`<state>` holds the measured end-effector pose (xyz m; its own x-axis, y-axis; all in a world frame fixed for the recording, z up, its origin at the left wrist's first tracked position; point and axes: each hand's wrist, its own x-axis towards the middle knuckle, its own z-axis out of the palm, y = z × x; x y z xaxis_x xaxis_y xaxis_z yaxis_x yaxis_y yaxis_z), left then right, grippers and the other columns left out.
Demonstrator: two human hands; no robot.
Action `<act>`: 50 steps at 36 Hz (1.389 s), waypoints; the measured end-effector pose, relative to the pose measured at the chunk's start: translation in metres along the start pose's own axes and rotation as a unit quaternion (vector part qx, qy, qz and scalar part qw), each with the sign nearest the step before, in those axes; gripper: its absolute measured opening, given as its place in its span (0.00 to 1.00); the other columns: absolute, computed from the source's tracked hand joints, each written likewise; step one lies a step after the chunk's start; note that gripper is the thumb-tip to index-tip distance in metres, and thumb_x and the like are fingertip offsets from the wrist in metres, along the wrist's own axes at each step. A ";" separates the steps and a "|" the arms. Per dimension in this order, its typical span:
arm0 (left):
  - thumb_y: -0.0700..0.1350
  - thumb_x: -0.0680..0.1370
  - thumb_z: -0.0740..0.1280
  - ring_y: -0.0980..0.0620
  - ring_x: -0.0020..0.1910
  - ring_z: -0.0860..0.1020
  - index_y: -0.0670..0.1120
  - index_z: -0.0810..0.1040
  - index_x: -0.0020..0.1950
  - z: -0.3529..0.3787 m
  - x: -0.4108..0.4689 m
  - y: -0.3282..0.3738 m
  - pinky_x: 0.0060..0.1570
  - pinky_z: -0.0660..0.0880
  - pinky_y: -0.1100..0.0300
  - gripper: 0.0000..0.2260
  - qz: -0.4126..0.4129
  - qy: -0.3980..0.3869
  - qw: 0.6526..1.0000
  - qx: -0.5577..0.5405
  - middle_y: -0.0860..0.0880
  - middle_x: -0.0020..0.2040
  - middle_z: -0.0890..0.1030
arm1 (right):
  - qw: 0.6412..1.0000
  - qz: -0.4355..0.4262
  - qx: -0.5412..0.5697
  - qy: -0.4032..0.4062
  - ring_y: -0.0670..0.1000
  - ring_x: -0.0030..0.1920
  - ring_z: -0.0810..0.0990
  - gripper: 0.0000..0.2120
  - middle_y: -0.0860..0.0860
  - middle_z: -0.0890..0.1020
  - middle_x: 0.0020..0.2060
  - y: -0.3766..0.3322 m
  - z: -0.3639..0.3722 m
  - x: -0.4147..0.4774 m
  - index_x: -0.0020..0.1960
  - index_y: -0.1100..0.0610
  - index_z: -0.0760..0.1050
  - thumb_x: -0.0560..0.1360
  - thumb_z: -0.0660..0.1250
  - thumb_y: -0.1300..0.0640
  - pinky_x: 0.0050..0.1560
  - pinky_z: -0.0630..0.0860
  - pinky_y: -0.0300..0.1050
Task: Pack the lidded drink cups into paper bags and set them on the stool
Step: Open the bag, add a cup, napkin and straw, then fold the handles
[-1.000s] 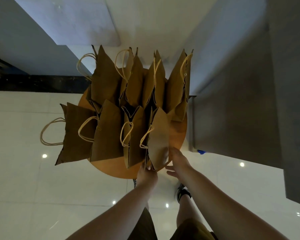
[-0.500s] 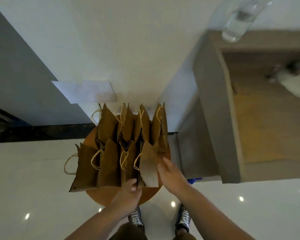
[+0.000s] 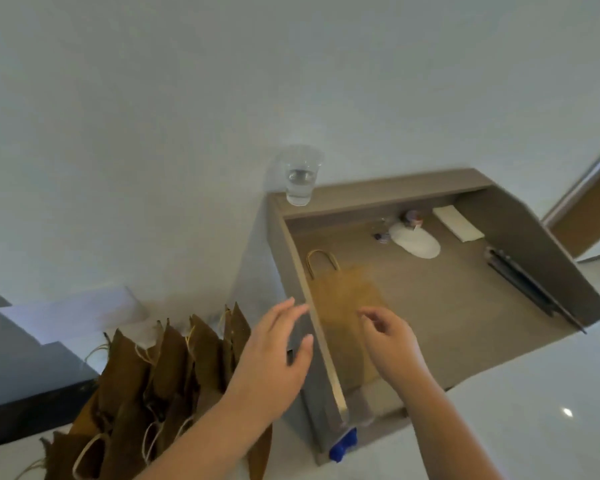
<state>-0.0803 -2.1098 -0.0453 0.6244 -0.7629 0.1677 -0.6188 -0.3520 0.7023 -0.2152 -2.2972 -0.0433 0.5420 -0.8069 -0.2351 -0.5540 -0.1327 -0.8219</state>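
Observation:
Several brown paper bags [image 3: 174,368] with cord handles stand packed together at the lower left, hiding the stool beneath them. A flat brown paper bag [image 3: 343,299] lies on the grey desk [image 3: 430,299]. A clear plastic cup [image 3: 300,176] holding water stands on the desk's raised back corner. My left hand [image 3: 274,355] hovers with fingers spread beside the desk's left wall, holding nothing. Above the near end of the flat bag is my right hand [image 3: 388,337], its fingers loosely curled and empty.
A pile of white cup lids [image 3: 416,239] and a folded white cloth [image 3: 458,223] lie at the back of the desk. A dark rail [image 3: 520,285] runs along its right wall. A blue piece [image 3: 342,448] sits at the desk's bottom corner.
Both hands have left the bags on the stool and moved up and right toward the desk. The view has swung up to the desk and the flat bag.

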 end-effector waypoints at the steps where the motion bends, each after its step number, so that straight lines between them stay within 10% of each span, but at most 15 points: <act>1: 0.64 0.84 0.55 0.72 0.78 0.53 0.68 0.60 0.79 0.014 0.007 0.010 0.77 0.53 0.63 0.22 0.025 -0.010 0.999 0.026 0.69 0.80 0.58 | 1.000 0.012 -0.024 0.014 0.41 0.51 0.83 0.13 0.42 0.84 0.57 0.013 -0.011 0.013 0.64 0.38 0.80 0.81 0.67 0.48 0.46 0.79 0.40; 7: 0.58 0.83 0.58 0.54 0.85 0.38 0.65 0.57 0.81 0.095 0.046 0.038 0.82 0.40 0.46 0.26 -0.021 -0.040 0.983 0.178 0.60 0.85 0.53 | 0.975 0.075 -0.207 -0.022 0.62 0.70 0.74 0.23 0.57 0.75 0.70 0.075 -0.054 0.097 0.74 0.49 0.75 0.80 0.66 0.47 0.73 0.71 0.54; 15: 0.58 0.80 0.61 0.51 0.81 0.63 0.58 0.76 0.72 0.129 0.058 0.052 0.77 0.66 0.43 0.21 -0.112 0.005 0.947 0.302 0.57 0.75 0.75 | 0.977 0.036 -0.169 -0.128 0.59 0.67 0.81 0.33 0.55 0.81 0.67 0.078 -0.050 0.151 0.77 0.52 0.69 0.76 0.73 0.44 0.64 0.77 0.50; 20: 0.56 0.79 0.61 0.54 0.77 0.66 0.58 0.78 0.67 0.130 0.058 0.054 0.77 0.66 0.45 0.18 -0.124 0.021 0.946 0.299 0.59 0.69 0.78 | 0.975 0.044 -0.166 -0.139 0.58 0.64 0.82 0.30 0.54 0.84 0.63 0.073 -0.049 0.162 0.72 0.55 0.72 0.75 0.77 0.45 0.59 0.77 0.47; 26: 0.53 0.79 0.62 0.54 0.75 0.68 0.57 0.79 0.65 0.131 0.058 0.052 0.74 0.68 0.46 0.16 -0.122 0.036 0.950 0.285 0.59 0.65 0.79 | 0.978 -0.001 -0.149 -0.144 0.55 0.43 0.83 0.06 0.49 0.83 0.37 0.072 -0.053 0.169 0.42 0.52 0.78 0.75 0.75 0.55 0.46 0.78 0.48; 33: 0.55 0.79 0.63 0.55 0.73 0.71 0.58 0.82 0.61 0.131 0.056 0.049 0.76 0.65 0.43 0.14 -0.103 0.070 0.956 0.266 0.61 0.58 0.83 | 0.973 -0.062 -0.149 -0.167 0.42 0.31 0.80 0.08 0.46 0.81 0.34 0.061 -0.098 0.162 0.43 0.51 0.76 0.77 0.71 0.49 0.27 0.70 0.36; 37: 0.56 0.79 0.62 0.58 0.74 0.71 0.61 0.84 0.58 0.126 0.058 0.062 0.81 0.57 0.37 0.13 -0.144 0.059 0.955 0.253 0.65 0.56 0.83 | 0.974 -0.073 -0.084 -0.197 0.42 0.39 0.86 0.02 0.44 0.87 0.41 0.037 -0.147 0.157 0.50 0.46 0.80 0.79 0.69 0.50 0.43 0.86 0.47; 41: 0.57 0.82 0.65 0.62 0.77 0.63 0.65 0.81 0.60 0.124 0.072 0.090 0.84 0.42 0.44 0.09 -0.214 0.069 0.955 0.191 0.70 0.61 0.78 | 0.975 -0.114 -0.050 -0.184 0.46 0.41 0.87 0.04 0.45 0.88 0.42 0.018 -0.189 0.158 0.51 0.44 0.81 0.78 0.69 0.52 0.46 0.87 0.53; 46: 0.50 0.83 0.70 0.68 0.57 0.79 0.66 0.79 0.56 0.113 0.115 0.158 0.61 0.78 0.62 0.09 -0.221 0.095 0.969 -0.060 0.70 0.53 0.82 | 0.956 -0.245 0.049 -0.153 0.41 0.47 0.87 0.23 0.39 0.87 0.48 0.010 -0.215 0.158 0.59 0.28 0.76 0.79 0.71 0.57 0.48 0.86 0.41; 50: 0.61 0.78 0.72 0.44 0.57 0.86 0.55 0.82 0.67 0.117 0.157 0.203 0.56 0.84 0.38 0.20 -0.278 0.098 0.860 -0.416 0.52 0.61 0.87 | 0.921 -0.346 0.032 -0.174 0.32 0.56 0.83 0.30 0.32 0.84 0.58 0.026 -0.215 0.164 0.71 0.26 0.70 0.76 0.69 0.52 0.54 0.78 0.32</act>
<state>-0.1638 -2.3644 0.0429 0.8327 -0.4666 -0.2981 0.3063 -0.0604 0.9500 -0.2765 -2.5570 0.0089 0.9274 -0.3071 0.2135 0.0326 -0.5023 -0.8641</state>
